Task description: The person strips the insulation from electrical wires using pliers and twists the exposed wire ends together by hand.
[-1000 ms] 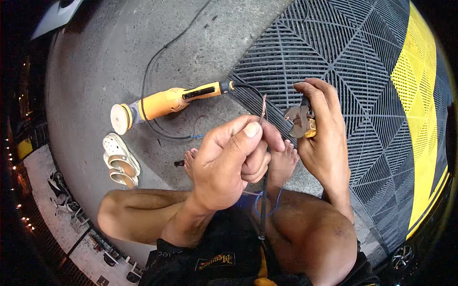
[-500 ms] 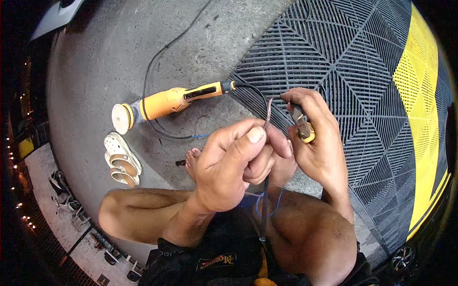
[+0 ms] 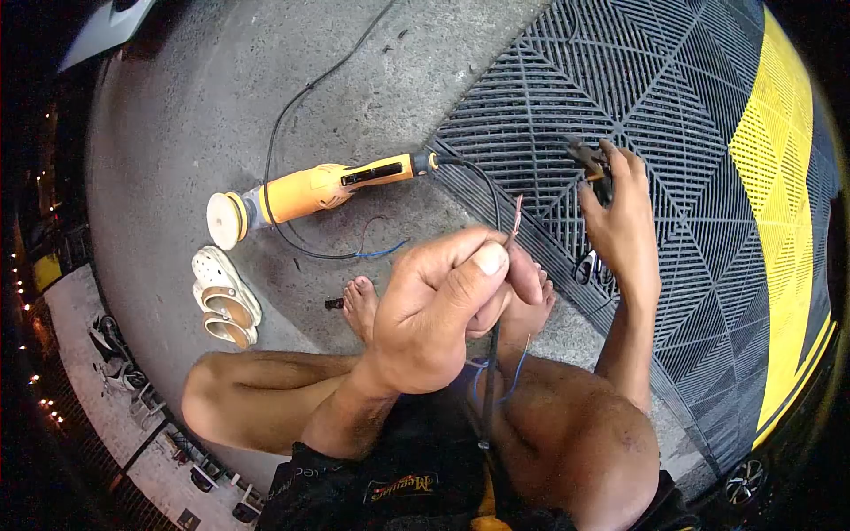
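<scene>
Pinched between the thumb and finger of my left hand (image 3: 443,305) is a thin wire (image 3: 517,217), its bare copper-coloured end pointing up. My right hand (image 3: 624,221) is farther right, over the grid mat, its fingers around pliers (image 3: 588,159) with dark jaws. The two hands are apart. A black cable (image 3: 494,354) runs down behind my left hand, with a loose blue wire (image 3: 518,376) beside it over my lap. The yellow polisher (image 3: 310,192) lies on the floor to the left, its own black cord passing behind my left hand.
White clogs (image 3: 226,296) stand at the left. Another black cable (image 3: 288,111) with blue and red wire ends curves across the concrete floor (image 3: 390,97). A black and yellow grid mat (image 3: 691,168) covers the right side. Something small and shiny (image 3: 585,266) lies near my right wrist.
My right hand has moved up and right with the pliers, away from the wire. My left hand has shifted slightly right, still pinching the wire. The small shiny item has come into view.
</scene>
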The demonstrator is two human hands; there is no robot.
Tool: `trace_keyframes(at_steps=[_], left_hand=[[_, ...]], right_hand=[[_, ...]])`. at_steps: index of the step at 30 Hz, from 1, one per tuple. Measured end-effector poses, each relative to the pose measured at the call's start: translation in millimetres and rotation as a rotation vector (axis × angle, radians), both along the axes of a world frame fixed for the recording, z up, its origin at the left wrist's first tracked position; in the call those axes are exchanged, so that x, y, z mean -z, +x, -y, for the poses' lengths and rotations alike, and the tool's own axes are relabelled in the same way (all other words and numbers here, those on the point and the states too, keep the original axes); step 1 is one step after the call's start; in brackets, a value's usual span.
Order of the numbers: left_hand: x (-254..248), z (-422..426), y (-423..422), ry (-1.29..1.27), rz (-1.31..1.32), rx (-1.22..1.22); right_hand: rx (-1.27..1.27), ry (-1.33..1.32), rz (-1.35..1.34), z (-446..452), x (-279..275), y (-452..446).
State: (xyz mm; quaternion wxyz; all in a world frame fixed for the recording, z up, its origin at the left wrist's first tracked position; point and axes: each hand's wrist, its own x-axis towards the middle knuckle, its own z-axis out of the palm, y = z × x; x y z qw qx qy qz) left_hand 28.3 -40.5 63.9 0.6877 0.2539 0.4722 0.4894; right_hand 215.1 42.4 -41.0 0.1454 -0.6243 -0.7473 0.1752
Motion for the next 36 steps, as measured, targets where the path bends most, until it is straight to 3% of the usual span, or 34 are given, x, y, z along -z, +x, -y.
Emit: trace_keyframes(at_steps=[3,5,7,12,16,22,24,28,30,31,33,35,36], left_hand=[[-1,-3,1,-0.016,-0.002,0.009],[-1,-2,-1,-0.035,0.032,0.033],[1,-1,-5,-0.051,0.064,0.054],[0,0,-8,-0.062,0.03,0.121],[4,1,-13,-0.087,0.134,0.123],[18,1,-16,-0.128,0.546,0.131],[24,3,-17,-0.191,0.821,0.135],[34,1,-17,-0.195,1.04,0.185],[22,-5,-19,-0.182,0.331,0.134],[20,-7,-18,-0.183,0.33,0.133],[17,-10,-15,0.171,-0.582,-0.073],[3,-14,-30,0.133,-0.524,-0.074],[-1,-15,-34,0.21,-0.647,0.035]], right_hand=[[-0.02,-0.295,-0.834,4,-48,-15],[-0.191,-0.551,-1.282,8,-66,-17],[-0.307,-0.649,-1.376,10,-77,-25],[-0.27,-0.806,-1.599,14,-71,-35],[-0.281,-0.744,-1.591,16,-67,-38],[-0.301,-0.674,-1.6,19,-63,-43],[-0.248,-0.696,-1.611,21,-65,-45],[-0.222,-0.673,-1.633,25,-61,-49],[-0.163,-0.524,-1.42,26,-65,-50],[-0.163,-0.524,-1.42,23,-65,-47],[-0.398,-0.231,-1.068,17,-66,-41],[-0.404,-0.182,-1.054,17,-71,-42],[-0.415,-0.11,-0.964,18,-74,-43]])
